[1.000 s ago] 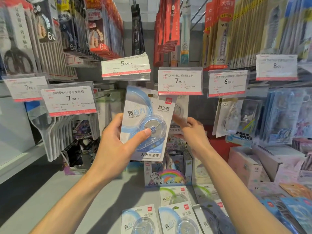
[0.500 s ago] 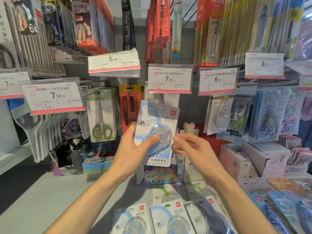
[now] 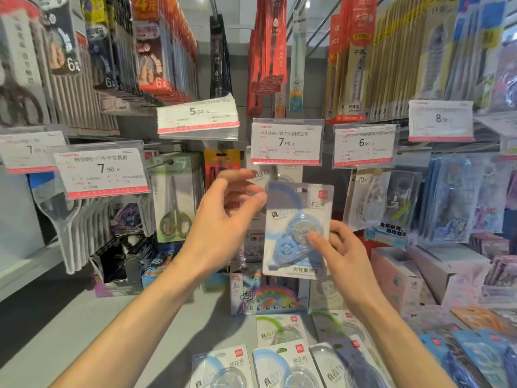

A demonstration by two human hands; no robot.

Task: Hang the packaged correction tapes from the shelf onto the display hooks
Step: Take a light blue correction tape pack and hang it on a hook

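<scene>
Here the right hand (image 3: 340, 253) pinches 1 pack (image 3: 298, 231) at its 3 o'clock edge, thumb on the clear blister, holding it upright just below the 7.90 tag (image 3: 286, 142). The left hand (image 3: 223, 219), at the pack's 9 o'clock, is blurred, fingers loosely spread, gripping nothing. Best to steady the top, line its hang hole with the hook behind the tag, then slide it back level. More packs (image 3: 282, 365) lie on the shelf (image 3: 84, 331) at 6 o'clock.

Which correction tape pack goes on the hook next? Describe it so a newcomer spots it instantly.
Find the 7.90 price tag at the centre of the display wall. Just below it, the right hand pinches a blue correction tape pack upright in the air. Unlike the packs lying flat on the shelf, it is lifted.
</scene>
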